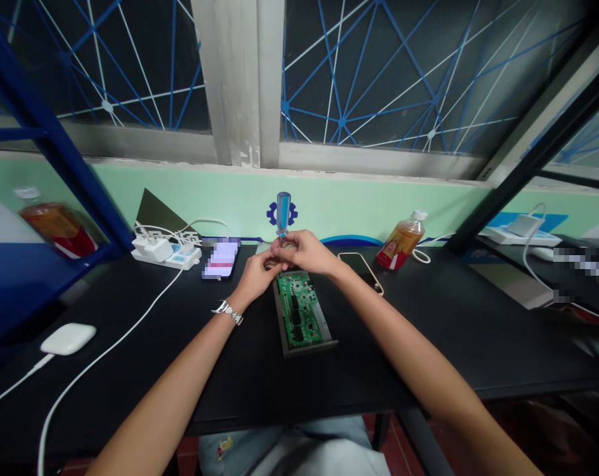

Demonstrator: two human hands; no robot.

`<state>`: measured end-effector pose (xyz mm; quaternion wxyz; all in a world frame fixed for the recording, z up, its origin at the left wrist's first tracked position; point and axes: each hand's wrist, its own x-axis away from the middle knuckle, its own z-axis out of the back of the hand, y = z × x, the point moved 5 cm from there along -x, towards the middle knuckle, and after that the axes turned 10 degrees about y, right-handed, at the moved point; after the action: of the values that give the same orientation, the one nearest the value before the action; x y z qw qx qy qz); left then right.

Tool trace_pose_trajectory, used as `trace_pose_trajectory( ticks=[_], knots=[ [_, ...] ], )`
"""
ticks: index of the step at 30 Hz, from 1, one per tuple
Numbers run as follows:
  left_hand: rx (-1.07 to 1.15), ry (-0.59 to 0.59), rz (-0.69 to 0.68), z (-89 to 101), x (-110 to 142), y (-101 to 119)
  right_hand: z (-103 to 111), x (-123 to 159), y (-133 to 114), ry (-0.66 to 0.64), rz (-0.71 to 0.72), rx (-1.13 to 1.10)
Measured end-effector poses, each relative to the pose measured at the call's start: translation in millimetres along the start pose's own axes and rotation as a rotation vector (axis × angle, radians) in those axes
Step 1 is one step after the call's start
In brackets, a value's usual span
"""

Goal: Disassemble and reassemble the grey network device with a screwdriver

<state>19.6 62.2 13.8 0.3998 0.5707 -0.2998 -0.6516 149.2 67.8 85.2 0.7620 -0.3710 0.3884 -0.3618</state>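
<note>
A green circuit board (299, 311) lies in an open dark metal case (307, 346) on the black table (428, 330). A screwdriver with a clear blue handle (283, 213) stands upright over the board's far end. My right hand (304, 251) is closed around the screwdriver's shaft below the handle. My left hand (256, 272), with a metal bracelet on the wrist, is closed just beside it, fingers pinched at the lower shaft near the board's far edge. The screwdriver's tip is hidden by my fingers.
A phone (221, 258) with a lit screen, a white power strip (165, 252) with chargers and cables stand at the back left. Another phone (363, 270) and a bottle of amber drink (401, 243) lie to the right. A white case (67, 338) lies at left.
</note>
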Motion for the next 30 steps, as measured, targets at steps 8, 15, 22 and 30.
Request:
trace_pose_trajectory(
  ticks=[8,15,22,30],
  knots=[
    [0.072,-0.049,0.083,-5.8,1.8,0.7,11.3,-4.9,6.1,0.201,0.013,0.107],
    [0.062,-0.047,0.075,9.9,3.0,4.2,14.1,-3.9,6.1,0.107,-0.017,-0.074],
    [0.026,0.004,0.028,7.6,1.1,-0.4,4.0,-2.3,4.4,0.064,0.015,0.049],
    [0.041,0.015,0.047,-4.5,2.1,-3.7,-4.3,1.8,0.9,0.072,-0.002,0.119]
  ],
)
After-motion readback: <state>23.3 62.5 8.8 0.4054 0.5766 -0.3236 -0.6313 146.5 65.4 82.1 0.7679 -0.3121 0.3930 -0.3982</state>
